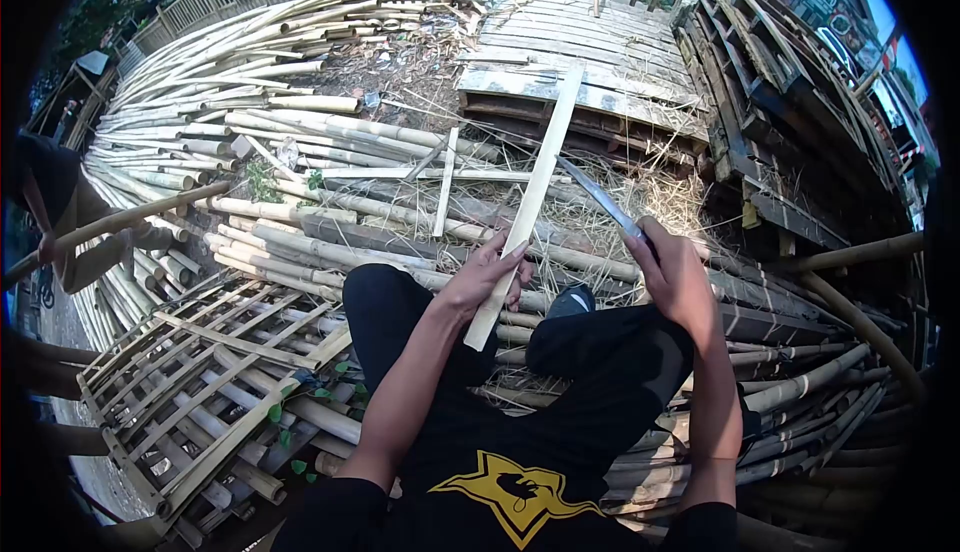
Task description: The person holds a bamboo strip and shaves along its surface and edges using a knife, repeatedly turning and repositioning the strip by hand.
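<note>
A flat, pale bamboo strip (545,167) slants up and away from my lap. My left hand (485,280) is closed around its lower part, with the near end sticking out below the fingers. My right hand (670,267) grips a knife by its handle, which the fingers hide. The knife's long grey blade (603,197) points up and to the left, its tip close to the strip's right edge; whether they touch I cannot tell.
Bamboo poles (300,127) lie piled at the left and under my legs. A woven bamboo lattice (200,377) lies lower left. Pallets (590,47) stand ahead, more stacked wood (790,102) at the right. Another person (60,202) at the left edge holds a pole (150,210).
</note>
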{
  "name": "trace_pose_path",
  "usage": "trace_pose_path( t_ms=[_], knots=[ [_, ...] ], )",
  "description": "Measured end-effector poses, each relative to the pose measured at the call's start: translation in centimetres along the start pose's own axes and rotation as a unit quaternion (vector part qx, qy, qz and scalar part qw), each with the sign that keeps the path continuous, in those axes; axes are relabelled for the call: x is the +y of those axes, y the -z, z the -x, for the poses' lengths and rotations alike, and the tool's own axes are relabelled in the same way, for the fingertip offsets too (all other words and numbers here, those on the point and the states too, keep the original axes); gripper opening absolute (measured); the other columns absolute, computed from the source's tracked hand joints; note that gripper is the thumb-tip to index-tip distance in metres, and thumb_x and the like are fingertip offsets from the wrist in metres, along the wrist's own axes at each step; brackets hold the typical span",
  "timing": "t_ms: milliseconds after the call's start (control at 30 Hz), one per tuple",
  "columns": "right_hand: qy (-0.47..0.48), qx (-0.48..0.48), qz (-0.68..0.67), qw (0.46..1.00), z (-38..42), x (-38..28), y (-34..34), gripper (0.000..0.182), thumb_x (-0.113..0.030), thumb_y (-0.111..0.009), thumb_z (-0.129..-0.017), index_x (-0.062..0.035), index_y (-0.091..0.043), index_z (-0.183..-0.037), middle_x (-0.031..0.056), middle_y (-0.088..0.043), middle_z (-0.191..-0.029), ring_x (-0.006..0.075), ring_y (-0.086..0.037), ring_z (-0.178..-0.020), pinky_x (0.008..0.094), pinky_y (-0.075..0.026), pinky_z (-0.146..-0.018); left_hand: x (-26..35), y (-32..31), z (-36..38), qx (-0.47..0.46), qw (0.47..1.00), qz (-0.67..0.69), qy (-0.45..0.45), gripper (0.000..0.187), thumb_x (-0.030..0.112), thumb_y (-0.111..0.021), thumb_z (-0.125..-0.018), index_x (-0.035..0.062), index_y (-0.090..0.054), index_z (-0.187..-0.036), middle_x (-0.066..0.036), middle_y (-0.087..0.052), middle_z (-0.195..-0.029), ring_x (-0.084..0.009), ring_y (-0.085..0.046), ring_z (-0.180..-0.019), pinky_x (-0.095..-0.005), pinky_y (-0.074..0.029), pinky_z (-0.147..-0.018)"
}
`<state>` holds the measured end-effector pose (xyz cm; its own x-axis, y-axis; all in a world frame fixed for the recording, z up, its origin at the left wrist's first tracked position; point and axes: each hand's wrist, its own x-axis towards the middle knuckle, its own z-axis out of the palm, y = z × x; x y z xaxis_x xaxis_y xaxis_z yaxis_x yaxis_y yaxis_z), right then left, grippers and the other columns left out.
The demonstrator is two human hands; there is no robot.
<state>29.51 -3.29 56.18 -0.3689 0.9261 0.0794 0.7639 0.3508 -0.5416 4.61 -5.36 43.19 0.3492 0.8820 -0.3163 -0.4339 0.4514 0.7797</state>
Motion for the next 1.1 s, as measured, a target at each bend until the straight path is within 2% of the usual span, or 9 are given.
trace_pose_path(
  t_ms=[33,67,133,233,367,633,900,1000,1100],
  knots=[
    [0.018,-0.055,0.015,0.998,-1.2,-0.1,-0.9,0.025,-0.027,-0.05,-0.099,-0.002,-0.052,-0.095,0.0198,-0.057,-0.064,0.0409,-0.054,-0.059,0.0453,-0.04,-0.054,-0.2,0.1,0.2,-0.025,1.0,0.014,0.0,0.03,0.024,-0.047,-0.101,0.0084,-0.041,-0.127,-0.001,-0.048,-0.072,-0.0055,-0.041,-0.04,-0.0216,-0.037,-0.035],
    [0.019,-0.054,0.017,0.998,-2.2,0.7,-2.1,0.025,-0.027,-0.05,-0.099,-0.002,-0.052,-0.095,0.0198,-0.057,-0.064,0.0409,-0.054,-0.059,0.0453,-0.04,-0.054,-0.3,0.2,0.2,-0.048,0.998,0.03,-0.002,0.029,0.023,-0.046,-0.102,0.0085,-0.042,-0.127,0.0,-0.046,-0.071,-0.0043,-0.038,-0.039,-0.0204,-0.033,-0.034],
    [0.138,-0.059,0.096,0.984,-3.7,2.9,-5.1,0.026,-0.03,-0.05,-0.098,-0.0037,-0.049,-0.097,0.0195,-0.058,-0.066,0.0393,-0.058,-0.062,0.0476,-0.044,-0.056,-1.0,0.6,0.3,-0.056,0.997,0.05,-0.001,0.028,0.023,-0.045,-0.102,0.0085,-0.042,-0.126,0.001,-0.043,-0.069,-0.0036,-0.035,-0.038,-0.0196,-0.03,-0.034],
    [0.153,-0.096,0.099,0.979,-4.3,4.3,-6.8,0.027,-0.03,-0.046,-0.099,-0.0033,-0.046,-0.101,0.0217,-0.057,-0.066,0.0433,-0.057,-0.067,0.0526,-0.042,-0.061,-1.5,0.3,0.3,-0.054,0.995,0.085,0.001,0.026,0.023,-0.042,-0.103,0.007,-0.043,-0.123,0.001,-0.039,-0.067,-0.0028,-0.031,-0.037,-0.0185,-0.025,-0.032],
    [0.141,-0.13,0.113,0.975,-4.7,5.3,-7.8,0.027,-0.033,-0.045,-0.099,-0.006,-0.049,-0.098,0.0186,-0.059,-0.066,0.0394,-0.06,-0.064,0.0489,-0.046,-0.058,-1.4,-0.1,0.3,-0.053,0.993,0.103,0.021,0.025,0.023,-0.042,-0.103,0.0043,-0.045,-0.12,0.001,-0.039,-0.066,-0.0032,-0.03,-0.036,-0.0188,-0.026,-0.031],
    [0.125,-0.238,0.039,0.962,-5.0,6.8,-8.1,0.033,-0.039,-0.043,-0.1,-0.0064,-0.05,-0.098,0.0221,-0.057,-0.066,0.0435,-0.059,-0.07,0.0533,-0.045,-0.064,-2.0,-1.1,0.7,-0.058,0.987,0.145,0.039,0.019,0.023,-0.043,-0.103,0.0087,-0.046,-0.115,0.003,-0.035,-0.061,-0.0026,-0.028,-0.035,-0.0184,-0.025,-0.03],
    [0.182,-0.211,0.115,0.954,-7.3,9.6,-9.5,0.038,-0.041,-0.038,-0.1,-0.0052,-0.049,-0.094,0.0213,-0.056,-0.064,0.0434,-0.057,-0.067,0.0534,-0.043,-0.064,-2.9,-0.5,0.2,-0.066,0.975,0.206,0.056,0.013,0.021,-0.041,-0.103,0.0108,-0.045,-0.109,0.004,-0.032,-0.06,-0.0025,-0.025,-0.034,-0.0173,-0.022,-0.028],
    [0.041,-0.126,0.117,0.984,-10.3,13.5,-8.1,0.04,-0.039,-0.037,-0.101,-0.0027,-0.052,-0.093,0.0239,-0.059,-0.071,0.0459,-0.057,-0.071,0.054,-0.043,-0.065,-2.6,-0.7,1.0,-0.071,0.964,0.233,0.104,0.014,0.02,-0.039,-0.104,0.0108,-0.047,-0.111,0.004,-0.031,-0.06,-0.0023,-0.024,-0.034,-0.0169,-0.022,-0.028],
    [-0.001,-0.086,0.094,0.992,-11.2,15.3,-7.4,0.042,-0.039,-0.035,-0.102,-0.0027,-0.053,-0.09,0.0228,-0.059,-0.071,0.0443,-0.058,-0.071,0.052,-0.044,-0.066,-2.0,-1.3,1.3,-0.076,0.973,0.194,0.095,0.015,0.019,-0.038,-0.104,0.0104,-0.047,-0.112,0.004,-0.032,-0.061,-0.0022,-0.024,-0.034,-0.0168,-0.022,-0.028]
  ],
)
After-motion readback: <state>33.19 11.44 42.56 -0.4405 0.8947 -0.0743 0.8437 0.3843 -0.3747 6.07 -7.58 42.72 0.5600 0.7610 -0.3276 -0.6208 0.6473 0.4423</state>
